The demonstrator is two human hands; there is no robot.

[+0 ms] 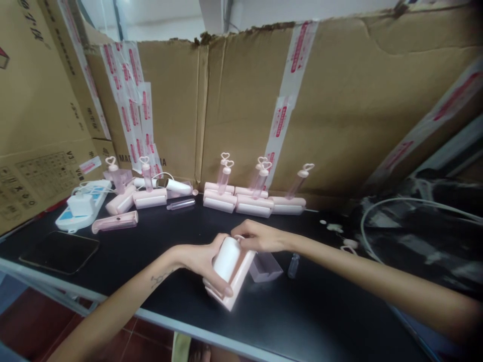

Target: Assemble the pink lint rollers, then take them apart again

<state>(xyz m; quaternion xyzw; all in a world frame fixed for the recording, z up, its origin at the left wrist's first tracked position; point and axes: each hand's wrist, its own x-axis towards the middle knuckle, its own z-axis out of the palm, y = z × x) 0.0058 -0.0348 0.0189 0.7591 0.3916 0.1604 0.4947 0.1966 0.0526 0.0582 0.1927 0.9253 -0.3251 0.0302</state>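
Note:
My left hand (207,264) is wrapped round a pink case with a white cylinder (227,259) in it, tilted above the black table (166,296). At the top end of the cylinder, my right hand (256,236) pinches a small pale loop that is mostly hidden by the fingers. A pale pink open tray (266,267) lies just right of the case, and a small clear vial (293,265) sits farther right.
Pink and white units (254,206) with heart-topped tubes stand along the cardboard wall (241,115). At left are a power strip (83,206), a pink handle (115,221) and a dark phone (59,251). Cables (377,206) and small pale pieces (334,228) lie at right.

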